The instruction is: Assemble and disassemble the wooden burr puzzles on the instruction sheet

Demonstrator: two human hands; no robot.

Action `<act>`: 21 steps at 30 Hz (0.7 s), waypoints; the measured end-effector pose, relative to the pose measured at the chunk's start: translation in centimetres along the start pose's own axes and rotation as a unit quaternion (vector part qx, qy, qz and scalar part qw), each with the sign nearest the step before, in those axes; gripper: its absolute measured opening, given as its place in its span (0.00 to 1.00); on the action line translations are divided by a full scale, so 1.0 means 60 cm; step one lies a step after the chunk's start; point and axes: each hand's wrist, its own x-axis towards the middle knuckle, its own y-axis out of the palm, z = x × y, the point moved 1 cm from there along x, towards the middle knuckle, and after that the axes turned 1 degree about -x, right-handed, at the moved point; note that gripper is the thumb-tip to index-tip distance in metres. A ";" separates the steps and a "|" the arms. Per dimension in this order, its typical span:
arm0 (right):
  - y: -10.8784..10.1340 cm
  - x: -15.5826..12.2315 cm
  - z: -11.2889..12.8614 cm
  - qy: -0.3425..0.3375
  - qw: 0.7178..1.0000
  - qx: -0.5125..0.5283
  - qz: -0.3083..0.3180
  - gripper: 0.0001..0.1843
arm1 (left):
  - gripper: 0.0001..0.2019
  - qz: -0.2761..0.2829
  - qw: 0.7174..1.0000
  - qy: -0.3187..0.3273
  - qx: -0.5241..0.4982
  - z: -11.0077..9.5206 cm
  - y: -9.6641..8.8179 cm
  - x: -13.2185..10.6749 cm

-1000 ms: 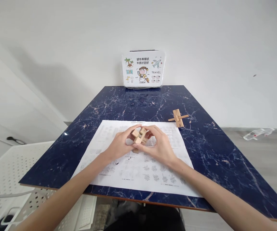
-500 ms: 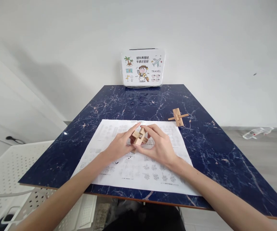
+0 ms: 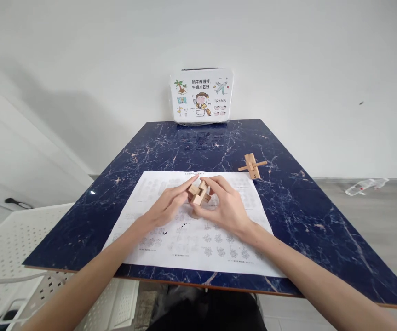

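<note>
Holding a little wooden burr puzzle (image 3: pixel 199 192) with both hands, just above the printed sheet (image 3: pixel 191 248) in the middle of the dark blue marble table (image 3: pixel 305 220). So the left hand (image 3: pixel 165 209) pinches it from the left, fingertips on the upper bar, and the right hand (image 3: pixel 226 208) curls round the right side, thumb at the front. It's a chunky knot of bars, no clear long axis tbh, with stub ends poking up-left and right at a tilt. Another wooden cross (image 3: pixel 252 165) lies well off to the right on the table, its thin stick running left-right.
</note>
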 end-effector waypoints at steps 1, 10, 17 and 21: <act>0.000 0.000 0.000 -0.005 1.000 -0.008 0.000 0.29 | 0.26 -0.019 1.000 -0.015 -0.004 0.000 0.000 0.001; 0.000 -0.001 0.001 -0.072 0.992 -0.100 0.003 0.29 | 0.25 -0.085 0.988 -0.123 0.026 -0.009 0.014 0.008; 0.002 -0.001 0.003 -0.064 0.992 -0.109 0.007 0.26 | 0.24 -0.077 0.991 -0.107 -0.018 -0.007 0.024 0.010; 0.002 0.000 0.001 -0.065 0.994 -0.082 0.017 0.27 | 0.23 -0.073 0.992 -0.094 -0.034 -0.004 0.023 0.009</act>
